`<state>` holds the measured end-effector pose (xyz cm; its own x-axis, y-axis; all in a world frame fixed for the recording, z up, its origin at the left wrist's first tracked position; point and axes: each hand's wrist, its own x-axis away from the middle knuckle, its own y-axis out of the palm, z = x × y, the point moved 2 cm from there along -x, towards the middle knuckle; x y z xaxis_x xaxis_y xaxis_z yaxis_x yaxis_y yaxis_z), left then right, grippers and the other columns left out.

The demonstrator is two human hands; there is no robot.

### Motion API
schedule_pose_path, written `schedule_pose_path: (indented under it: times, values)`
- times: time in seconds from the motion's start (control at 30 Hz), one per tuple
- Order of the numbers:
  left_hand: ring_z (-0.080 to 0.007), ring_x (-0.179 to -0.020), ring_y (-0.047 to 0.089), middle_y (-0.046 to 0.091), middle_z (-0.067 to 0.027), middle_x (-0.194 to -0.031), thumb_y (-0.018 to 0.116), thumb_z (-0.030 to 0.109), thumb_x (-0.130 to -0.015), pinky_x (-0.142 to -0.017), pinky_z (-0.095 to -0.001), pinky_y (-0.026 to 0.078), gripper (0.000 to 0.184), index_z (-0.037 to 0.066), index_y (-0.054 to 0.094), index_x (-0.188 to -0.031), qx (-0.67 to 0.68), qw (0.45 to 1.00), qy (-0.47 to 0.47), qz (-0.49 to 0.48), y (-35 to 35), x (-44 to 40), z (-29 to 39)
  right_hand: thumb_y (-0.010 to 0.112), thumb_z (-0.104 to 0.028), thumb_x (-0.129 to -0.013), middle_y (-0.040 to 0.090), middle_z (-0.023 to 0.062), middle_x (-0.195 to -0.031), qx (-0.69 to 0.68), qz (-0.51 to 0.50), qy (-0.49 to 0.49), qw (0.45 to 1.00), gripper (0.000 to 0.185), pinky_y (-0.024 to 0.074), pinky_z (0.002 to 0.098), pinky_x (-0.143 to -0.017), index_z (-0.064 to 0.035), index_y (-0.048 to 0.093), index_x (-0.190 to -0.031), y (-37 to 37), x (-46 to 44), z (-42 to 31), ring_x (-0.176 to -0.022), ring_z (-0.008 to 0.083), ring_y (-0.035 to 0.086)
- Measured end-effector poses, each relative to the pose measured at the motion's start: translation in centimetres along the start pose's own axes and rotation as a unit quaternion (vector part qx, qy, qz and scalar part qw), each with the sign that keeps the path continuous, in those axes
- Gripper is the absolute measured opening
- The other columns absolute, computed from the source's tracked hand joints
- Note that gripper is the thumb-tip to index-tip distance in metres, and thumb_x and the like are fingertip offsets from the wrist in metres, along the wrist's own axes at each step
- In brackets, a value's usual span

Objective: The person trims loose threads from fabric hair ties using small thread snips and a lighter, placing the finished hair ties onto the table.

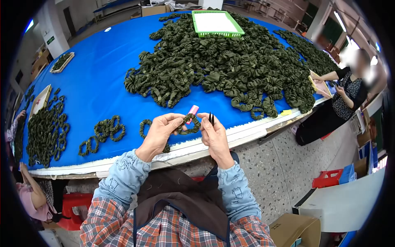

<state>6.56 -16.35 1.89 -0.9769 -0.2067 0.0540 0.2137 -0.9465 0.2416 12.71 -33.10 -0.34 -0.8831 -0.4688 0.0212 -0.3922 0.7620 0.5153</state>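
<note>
A dark green gathered fabric ring (191, 125) hangs between my two hands, above the table's front edge. My left hand (161, 131) pinches its left side between thumb and fingers. At the ring's right side, my right hand (215, 138) is closed and also holds black pointed tweezers (211, 119), tips upward. Just behind the ring is a pink object (193, 110), partly covered by it. Another green ring (144, 128) lies left of my left hand, and one more (166, 148) is partly hidden below it.
A big heap of green rings (222, 61) covers the blue table (103, 57), with a green-rimmed tray (218, 34) on top. Small groups of rings (109, 129) lie to the left. A co-worker (349, 90) stands at right; another (35, 193) is at left. A yellow piece (286, 112) lies near the edge.
</note>
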Motion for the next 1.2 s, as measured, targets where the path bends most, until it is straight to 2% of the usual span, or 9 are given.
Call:
schedule_pose_path:
  times: [0.1,0.3,0.63,0.8,0.87,0.93,1.0,1.1,1.2]
  values:
    - [-0.0106,-0.078,0.065,0.068,-0.0074,-0.091,0.066,0.014,-0.094,-0.064,-0.0199,0.049,0.022,0.0,0.064,-0.112,0.096,0.993,-0.044,-0.044,0.0,-0.4,-1.2,0.066,-0.019,-0.094,0.055,-0.0018,-0.07,0.081,-0.024,-0.026,0.996,0.025,0.0204,0.016,-0.037,-0.0039,0.062,-0.113,0.1,0.4,-0.2,-0.043,0.0,0.03]
    - [-0.0117,-0.081,0.065,0.067,-0.0067,-0.093,0.067,0.018,-0.094,-0.064,-0.0189,0.048,0.027,0.001,0.063,-0.114,0.18,0.98,-0.062,-0.057,0.4,-0.5,-1.7,0.069,-0.016,-0.092,0.053,-0.0024,-0.069,0.129,-0.014,-0.009,0.992,0.021,0.02,0.0158,-0.037,-0.0024,0.064,-0.107,-0.2,0.2,0.2,-0.044,-0.0002,0.028]
    - [-0.0117,-0.081,0.064,0.065,-0.006,-0.089,0.067,0.015,-0.093,-0.069,-0.0179,0.049,0.023,-0.002,0.063,-0.109,0.1,0.992,-0.072,-0.034,-0.3,0.4,-2.3,0.068,-0.014,-0.091,0.055,-0.0011,-0.068,0.023,0.066,0.065,0.995,0.017,0.0185,0.0158,-0.036,-0.0019,0.065,-0.103,-1.0,0.2,-0.2,-0.043,-0.0008,0.028]
    - [-0.0109,-0.078,0.063,0.065,-0.0054,-0.086,0.068,0.012,-0.092,-0.069,-0.018,0.049,0.017,-0.002,0.065,-0.102,0.165,0.978,-0.112,-0.063,-0.7,0.0,-3.5,0.07,-0.012,-0.09,0.057,0.002,-0.073,-0.031,0.019,0.14,0.989,0.017,0.0306,0.0175,-0.043,-0.0023,0.066,-0.103,-1.7,0.1,0.3,-0.051,0.0025,0.04]
    - [-0.0099,-0.077,0.062,0.065,-0.0049,-0.085,0.067,0.011,-0.092,-0.069,-0.0175,0.048,0.015,-0.002,0.066,-0.1,0.173,0.979,-0.094,-0.057,-0.6,-0.1,-3.8,0.069,-0.011,-0.09,0.058,0.0033,-0.078,0.107,0.048,0.014,0.993,0.017,0.0347,0.018,-0.048,-0.0017,0.066,-0.104,-1.6,-0.1,1.6,-0.056,0.0048,0.043]
    - [-0.0089,-0.075,0.06,0.065,-0.0045,-0.085,0.067,0.011,-0.092,-0.068,-0.0171,0.048,0.013,-0.002,0.068,-0.097,0.181,0.979,-0.077,-0.05,-0.5,-0.2,-4.0,0.067,-0.009,-0.09,0.058,0.0046,-0.082,0.24,0.074,-0.112,0.961,0.016,0.0389,0.0186,-0.054,-0.0011,0.066,-0.104,-1.5,-0.1,2.3,-0.061,0.0072,0.047]
    - [-0.0084,-0.074,0.059,0.065,-0.0043,-0.084,0.067,0.01,-0.092,-0.068,-0.0169,0.048,0.013,-0.001,0.068,-0.097,0.167,0.983,-0.072,-0.04,-0.2,-0.1,-3.8,0.067,-0.008,-0.09,0.059,0.0046,-0.083,0.285,0.064,-0.146,0.945,0.016,0.04,0.0195,-0.057,-0.0013,0.066,-0.104,-0.9,0.5,1.1,-0.063,0.0084,0.048]
    - [-0.0069,-0.072,0.057,0.065,-0.0037,-0.084,0.066,0.01,-0.093,-0.068,-0.0164,0.047,0.012,-0.001,0.068,-0.097,0.124,0.991,-0.059,-0.011,0.1,0.0,-3.5,0.068,-0.005,-0.087,0.059,0.0049,-0.086,0.413,0.035,-0.246,0.876,0.019,0.0434,0.0222,-0.065,-0.0017,0.067,-0.106,0.4,1.7,-1.1,-0.07,0.012,0.052]
    - [-0.0062,-0.072,0.056,0.065,-0.0034,-0.084,0.066,0.01,-0.093,-0.068,-0.0161,0.046,0.012,-0.001,0.068,-0.097,0.126,0.99,-0.059,-0.021,0.3,0.0,-3.7,0.069,-0.003,-0.086,0.06,0.0044,-0.086,0.418,0.014,-0.235,0.877,0.02,0.0432,0.0224,-0.064,-0.0019,0.068,-0.106,0.4,1.9,-0.9,-0.069,0.0121,0.052]
